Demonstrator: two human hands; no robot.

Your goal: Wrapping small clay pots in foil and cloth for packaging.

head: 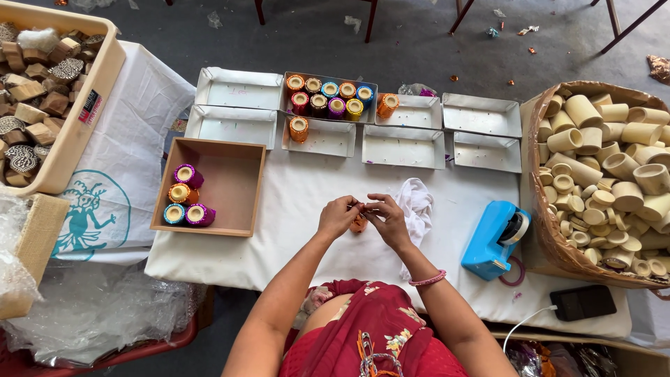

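Grip: left hand (338,218) and right hand (388,219) both pinched shut on small orange cylinder (359,223), frame centre
Bench (307,202): white cloth cover
Wooden tray (237,183): glittery wrapped cylinders, left
Basket (551,237): bare bamboo rings, right
Tape dispenser (492,241): blue plastic

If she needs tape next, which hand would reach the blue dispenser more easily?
Probably the right hand. The dispenser sits on her right, nearer that hand, with only the white cloth between. The left hand would have to cross over.
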